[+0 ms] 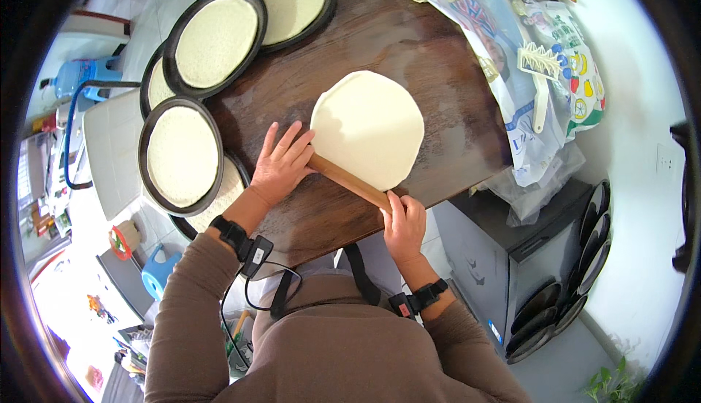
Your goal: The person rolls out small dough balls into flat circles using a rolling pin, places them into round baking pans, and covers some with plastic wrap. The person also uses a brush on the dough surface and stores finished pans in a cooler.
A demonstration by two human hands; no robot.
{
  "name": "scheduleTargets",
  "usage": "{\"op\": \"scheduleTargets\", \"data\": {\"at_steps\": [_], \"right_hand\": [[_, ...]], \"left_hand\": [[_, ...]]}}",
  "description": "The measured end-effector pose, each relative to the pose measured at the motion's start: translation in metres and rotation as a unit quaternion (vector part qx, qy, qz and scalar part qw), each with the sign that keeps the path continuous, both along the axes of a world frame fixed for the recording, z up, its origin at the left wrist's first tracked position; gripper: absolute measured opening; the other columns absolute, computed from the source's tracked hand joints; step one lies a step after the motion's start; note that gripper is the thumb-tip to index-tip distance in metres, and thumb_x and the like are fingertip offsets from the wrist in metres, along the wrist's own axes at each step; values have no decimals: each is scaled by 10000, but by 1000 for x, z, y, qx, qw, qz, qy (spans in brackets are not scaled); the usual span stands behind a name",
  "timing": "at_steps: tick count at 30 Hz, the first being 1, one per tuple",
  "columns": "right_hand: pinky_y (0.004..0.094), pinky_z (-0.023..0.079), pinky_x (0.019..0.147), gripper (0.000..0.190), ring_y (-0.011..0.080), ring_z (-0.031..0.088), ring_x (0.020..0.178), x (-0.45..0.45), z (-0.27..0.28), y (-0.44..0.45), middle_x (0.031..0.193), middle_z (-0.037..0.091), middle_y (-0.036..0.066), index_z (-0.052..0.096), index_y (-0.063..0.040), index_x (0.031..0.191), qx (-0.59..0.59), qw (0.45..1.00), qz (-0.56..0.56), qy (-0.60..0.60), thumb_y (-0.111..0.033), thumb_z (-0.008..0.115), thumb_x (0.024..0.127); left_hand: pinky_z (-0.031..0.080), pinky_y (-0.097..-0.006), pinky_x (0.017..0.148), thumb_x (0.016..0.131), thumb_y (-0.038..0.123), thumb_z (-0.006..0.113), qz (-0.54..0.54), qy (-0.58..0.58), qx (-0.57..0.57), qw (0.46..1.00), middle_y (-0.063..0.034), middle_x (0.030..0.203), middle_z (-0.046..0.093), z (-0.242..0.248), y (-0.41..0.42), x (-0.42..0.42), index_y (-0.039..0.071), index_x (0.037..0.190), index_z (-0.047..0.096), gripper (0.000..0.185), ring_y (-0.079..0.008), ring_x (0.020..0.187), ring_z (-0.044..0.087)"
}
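Observation:
A thin, roughly round sheet of pale dough (372,129) lies flat on the dark wooden table (383,25). Along its near left edge runs a wooden rolling pin (350,180), slanting down to the right. My left hand (282,167) is at the pin's upper left end, fingers stretched out and thumb beside it. With bent fingers, my right hand (404,225) grips the lower right end, just off the dough's near edge. How far the pin reaches under each hand is hidden.
Several round dark pans with dough, including a front pan (143,165), overlap along the table's left side. Plastic bags (526,145) and a white spiked dough roller (540,96) lie on the right. More dark pans (594,239) lean against the wall beside a dark cabinet (482,244).

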State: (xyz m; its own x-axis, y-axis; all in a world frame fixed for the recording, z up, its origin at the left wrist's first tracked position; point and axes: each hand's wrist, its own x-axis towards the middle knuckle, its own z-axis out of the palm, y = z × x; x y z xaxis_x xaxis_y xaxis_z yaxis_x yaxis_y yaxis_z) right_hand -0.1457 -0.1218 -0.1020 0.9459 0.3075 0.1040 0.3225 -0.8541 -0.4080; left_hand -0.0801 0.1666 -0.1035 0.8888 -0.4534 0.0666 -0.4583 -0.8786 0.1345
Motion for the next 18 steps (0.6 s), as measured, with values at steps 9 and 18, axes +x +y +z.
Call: {"op": "scheduleTargets", "data": {"at_steps": [9,18], "right_hand": [[436,371,724,460,318,500,810,23,-13,-8,926,524,121,440,-50,1068,47,998,-31,16,-266,733,787],[430,376,717,524,275,503,787,88,-19,-60,864,509,83,449,-72,1024,-27,999,-39,-20,-409,745,753]], "left_hand": [[177,-499,1154,856,468,565,-23,42,-15,999,1,1456,395,5,-62,71,210,1402,429,619,-257,1395,274],[89,-519,1152,963,403,400,-3,34,-24,999,-112,1531,263,-4,-154,161,123,1460,327,575,-288,1430,196]]}}
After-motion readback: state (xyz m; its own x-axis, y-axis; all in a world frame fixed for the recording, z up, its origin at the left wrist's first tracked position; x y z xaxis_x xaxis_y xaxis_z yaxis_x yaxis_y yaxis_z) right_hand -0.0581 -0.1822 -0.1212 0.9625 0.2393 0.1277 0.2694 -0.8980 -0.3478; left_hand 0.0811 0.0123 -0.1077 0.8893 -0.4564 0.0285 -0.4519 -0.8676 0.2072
